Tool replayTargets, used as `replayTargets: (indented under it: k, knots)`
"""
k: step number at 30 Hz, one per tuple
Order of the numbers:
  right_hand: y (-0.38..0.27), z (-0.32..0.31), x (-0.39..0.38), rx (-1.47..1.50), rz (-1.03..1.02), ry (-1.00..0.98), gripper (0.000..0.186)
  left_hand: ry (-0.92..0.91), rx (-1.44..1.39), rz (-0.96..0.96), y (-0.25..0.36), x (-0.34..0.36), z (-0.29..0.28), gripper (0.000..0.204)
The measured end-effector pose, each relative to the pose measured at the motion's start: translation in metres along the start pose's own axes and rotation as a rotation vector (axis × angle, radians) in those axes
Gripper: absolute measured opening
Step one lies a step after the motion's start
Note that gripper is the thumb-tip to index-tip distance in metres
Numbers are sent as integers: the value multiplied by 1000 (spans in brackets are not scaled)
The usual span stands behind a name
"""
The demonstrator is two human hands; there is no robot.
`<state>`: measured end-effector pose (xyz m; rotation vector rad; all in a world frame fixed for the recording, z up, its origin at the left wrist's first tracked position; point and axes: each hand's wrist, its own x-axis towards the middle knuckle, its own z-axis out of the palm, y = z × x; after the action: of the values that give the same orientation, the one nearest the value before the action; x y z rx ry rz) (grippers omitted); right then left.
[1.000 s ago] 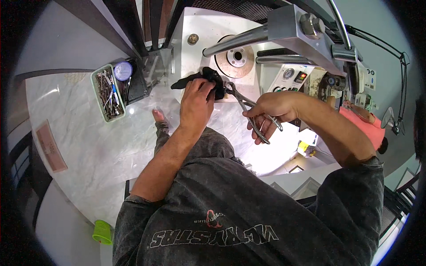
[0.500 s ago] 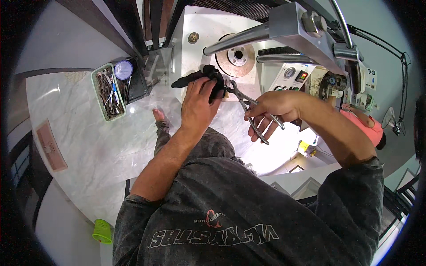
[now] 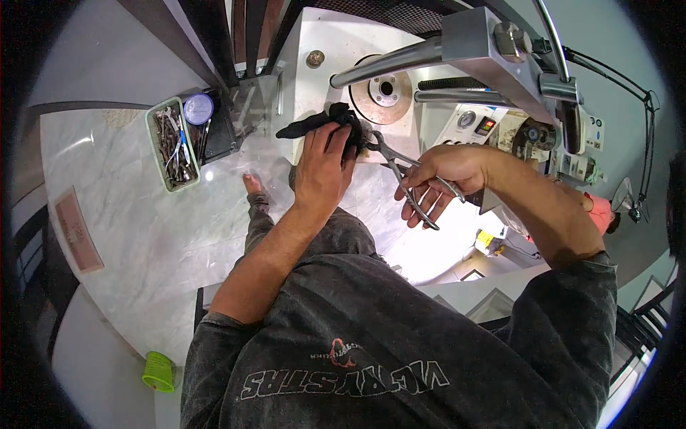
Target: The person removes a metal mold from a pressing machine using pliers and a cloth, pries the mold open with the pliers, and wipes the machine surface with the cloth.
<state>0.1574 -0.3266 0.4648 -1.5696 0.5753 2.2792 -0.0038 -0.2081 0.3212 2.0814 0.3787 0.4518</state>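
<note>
My left hand (image 3: 319, 168) is closed around a bunched black cloth (image 3: 300, 129) at the near edge of a white machine top (image 3: 332, 32). Whatever the cloth wraps is mostly hidden. From the right, my right hand (image 3: 451, 171) grips long metal pliers (image 3: 392, 155), with the fingers around their spread handles. The jaws reach the right side of the cloth, where they meet something small and greyish that I cannot make out. Just beyond both hands lies a round disc (image 3: 364, 107) with a bolted metal hub.
Overhead at the right is a thick steel bar frame (image 3: 471, 43). A control panel (image 3: 468, 120) sits beyond my right hand, and another person (image 3: 602, 212) is farther right. On the left stand a tray (image 3: 152, 143) of metal tools and a blue-lidded tub (image 3: 199, 109).
The pliers' handles have shifted slightly right and are spread a little wider. My left hand and the cloth stay nearly in place. The other person has moved partly behind my right arm.
</note>
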Motion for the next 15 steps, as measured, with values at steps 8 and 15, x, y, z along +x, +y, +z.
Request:
replayTargets:
  k: [8, 15]
  knots:
    - [-8, 4, 4, 9, 38, 16, 29, -7, -17, -27, 0, 2, 2, 45]
    - [-11, 4, 5, -22, 97, 68, 27, -51, 13, -19, 0, 3, 0, 44]
